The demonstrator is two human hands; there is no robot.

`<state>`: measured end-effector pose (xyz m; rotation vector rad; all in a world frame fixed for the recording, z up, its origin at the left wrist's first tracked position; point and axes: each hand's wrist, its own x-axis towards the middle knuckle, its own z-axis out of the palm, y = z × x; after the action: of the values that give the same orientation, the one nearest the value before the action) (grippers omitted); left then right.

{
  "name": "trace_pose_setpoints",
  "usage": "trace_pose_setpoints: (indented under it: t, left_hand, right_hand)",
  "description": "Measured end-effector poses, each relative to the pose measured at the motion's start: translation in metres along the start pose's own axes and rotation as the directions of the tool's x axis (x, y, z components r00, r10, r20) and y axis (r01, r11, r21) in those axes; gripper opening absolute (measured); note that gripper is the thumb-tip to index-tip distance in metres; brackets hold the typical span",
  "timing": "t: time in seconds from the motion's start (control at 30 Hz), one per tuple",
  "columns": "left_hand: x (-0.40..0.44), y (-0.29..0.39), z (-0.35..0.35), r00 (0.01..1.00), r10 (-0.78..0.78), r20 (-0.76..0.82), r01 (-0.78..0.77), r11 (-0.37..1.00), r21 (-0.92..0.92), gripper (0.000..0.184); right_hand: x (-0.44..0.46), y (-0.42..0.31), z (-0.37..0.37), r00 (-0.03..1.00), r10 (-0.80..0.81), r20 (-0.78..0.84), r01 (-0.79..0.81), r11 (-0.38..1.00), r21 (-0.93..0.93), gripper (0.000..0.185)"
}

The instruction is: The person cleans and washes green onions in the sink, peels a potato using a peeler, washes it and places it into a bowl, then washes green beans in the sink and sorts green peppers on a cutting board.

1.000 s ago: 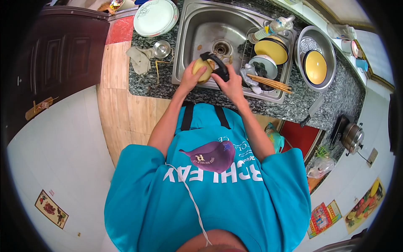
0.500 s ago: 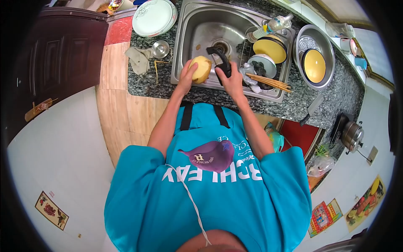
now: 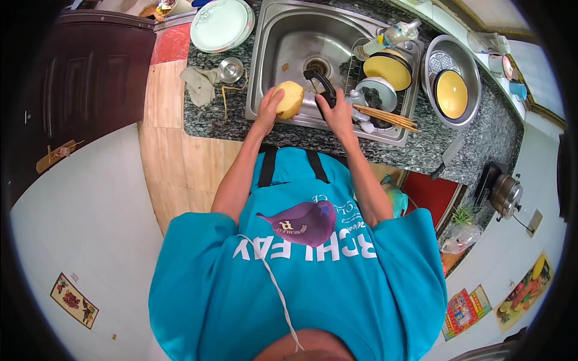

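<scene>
A partly peeled potato (image 3: 290, 99), pale yellow with some brown skin low on its side, is held in my left hand (image 3: 268, 111) over the near edge of the steel sink (image 3: 289, 45). To its right, my right hand (image 3: 338, 114) is closed around a black peeler (image 3: 326, 91). The peeler's head points up and left toward the drain, apart from the potato. Wooden chopsticks (image 3: 388, 118) and a white-rimmed bowl (image 3: 379, 93) lie just right of my right hand.
White plates (image 3: 220, 25), a metal cup (image 3: 231, 70) and a cloth (image 3: 198, 84) are on the left counter. A yellow bowl (image 3: 387, 71) and bottle (image 3: 394, 36) stand at the sink's right. Farther right are a metal basin (image 3: 475, 66) and a knife (image 3: 448, 157).
The peeler was across the potato; it has moved off to the right with my right hand. The potato has turned, showing more of its pale peeled face.
</scene>
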<state>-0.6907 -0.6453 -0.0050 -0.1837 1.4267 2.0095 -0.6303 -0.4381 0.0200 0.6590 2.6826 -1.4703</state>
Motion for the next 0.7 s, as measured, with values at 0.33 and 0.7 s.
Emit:
trace_pose_setpoints:
  t: [0.33,0.7]
  left_hand:
    - [-0.001,0.008,0.007,0.965,-0.259,-0.034,0.240,0.931,-0.275,0.050]
    - [-0.001,0.002,-0.005,0.965,-0.261,0.040,0.263,0.937,-0.229,0.046]
  right_hand:
    - [-0.033,-0.031,0.013,0.955,-0.289,0.072,0.285,0.956,0.065,0.048]
    - [-0.020,-0.005,0.026,0.951,-0.294,0.096,0.290,0.956,0.054,0.047]
